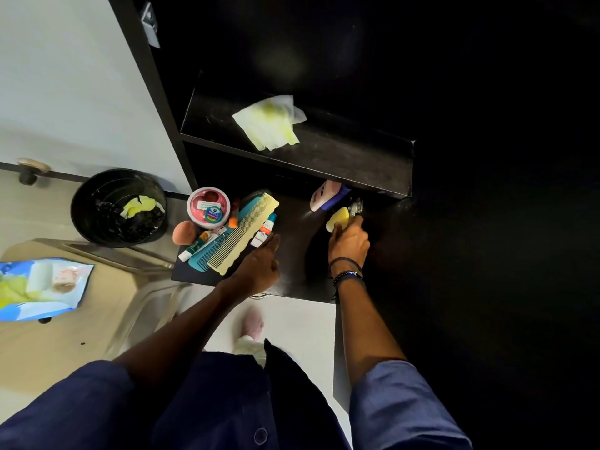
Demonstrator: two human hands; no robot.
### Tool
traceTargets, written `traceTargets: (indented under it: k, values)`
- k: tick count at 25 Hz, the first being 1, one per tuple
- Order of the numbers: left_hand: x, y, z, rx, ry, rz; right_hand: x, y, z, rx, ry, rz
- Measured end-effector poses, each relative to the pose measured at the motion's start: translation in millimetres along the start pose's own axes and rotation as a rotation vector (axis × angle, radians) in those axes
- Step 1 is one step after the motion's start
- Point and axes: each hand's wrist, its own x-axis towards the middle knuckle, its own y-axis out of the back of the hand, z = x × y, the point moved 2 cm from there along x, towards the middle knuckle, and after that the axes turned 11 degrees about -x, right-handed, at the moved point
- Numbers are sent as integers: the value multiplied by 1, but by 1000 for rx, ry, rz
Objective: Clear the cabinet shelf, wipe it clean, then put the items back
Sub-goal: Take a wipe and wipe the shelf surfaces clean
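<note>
A white-and-yellow wipe lies on the bare upper cabinet shelf. On the lower black surface sit a pink-lidded jar with a small blue tin on it, a peach sponge, two combs, small tubes and a pink-and-blue device. My right hand grips a yellow item beside some metal pieces. Just left of it, my left hand reaches with straight fingers toward the tubes, holding nothing.
A black bin with a used wipe inside stands on the floor at left. A blue wipes pack lies on a steel sink. A white cabinet door is at the upper left. The right side is dark.
</note>
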Motion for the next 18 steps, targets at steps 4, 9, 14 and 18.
traceTargets:
  k: [4,9,14,18]
  values:
    - [-3,4,-6,16,-42,6,-7,0,4,24,-10,0]
    - [-20,26,0,156,-285,96,-32,-6,-10,8,145,69]
    - [-38,66,-34,350,-205,339,-76,-42,-59,51,366,-178]
    - [-45,98,-64,391,-4,365,-97,-58,-100,190,528,-349]
